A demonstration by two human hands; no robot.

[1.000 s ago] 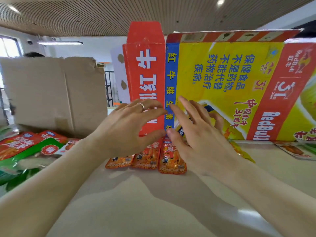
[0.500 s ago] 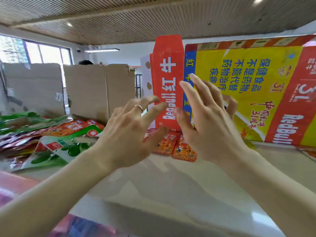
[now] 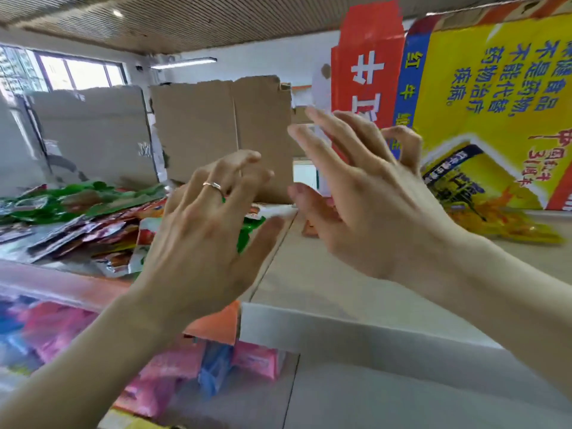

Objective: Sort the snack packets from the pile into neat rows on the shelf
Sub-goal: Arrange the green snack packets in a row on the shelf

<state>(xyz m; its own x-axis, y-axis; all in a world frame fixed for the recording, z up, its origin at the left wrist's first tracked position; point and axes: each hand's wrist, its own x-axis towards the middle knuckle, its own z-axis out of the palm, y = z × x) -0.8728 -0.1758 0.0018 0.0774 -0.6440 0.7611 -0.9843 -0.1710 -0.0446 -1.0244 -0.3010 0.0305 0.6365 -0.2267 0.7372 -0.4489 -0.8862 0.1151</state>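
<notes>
Pile of snack packets: flat on the shelf at your left, long axes lying every way.
Orange packets: by the foot of the Red Bull carton, mostly hidden behind your right hand; heading cannot be told.
Your left hand: raised near the pile's edge, fingers spread, loosely bent, empty.
Right hand: fingers splayed wide, empty.
</notes>
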